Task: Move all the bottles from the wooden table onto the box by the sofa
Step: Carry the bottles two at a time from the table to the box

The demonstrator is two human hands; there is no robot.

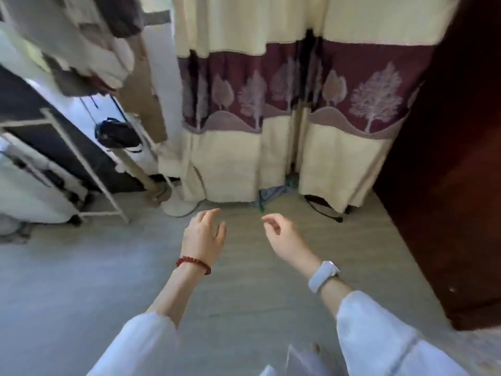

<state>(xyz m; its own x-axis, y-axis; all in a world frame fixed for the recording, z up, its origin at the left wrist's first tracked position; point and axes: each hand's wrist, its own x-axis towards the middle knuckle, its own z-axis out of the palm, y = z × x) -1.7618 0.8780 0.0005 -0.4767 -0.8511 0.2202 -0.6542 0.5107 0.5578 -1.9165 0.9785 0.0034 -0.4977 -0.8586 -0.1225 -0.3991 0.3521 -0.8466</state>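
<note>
Bottles are nowhere in this view, and neither the wooden surface nor the box by the sofa shows — so you cannot tell from here how many remain to be carried. Nearest you, both hands are empty: your left hand (204,234), with the red bracelet (193,264) at its wrist, has its fingers spread and relaxed, and your right hand (282,237), above the white watch (324,276), hangs loosely curled around nothing. Below them lies bare grey floor (81,280). Beyond your right hand a black cord (324,210) trails from under the curtain (271,104), and beyond your left a white rack (81,164) leans out — either could catch a foot. The picture is blurred, which suggests quick movement; turning this fast risks a stumble or knocking the dark cabinet (447,185) right of your right hand.
</note>
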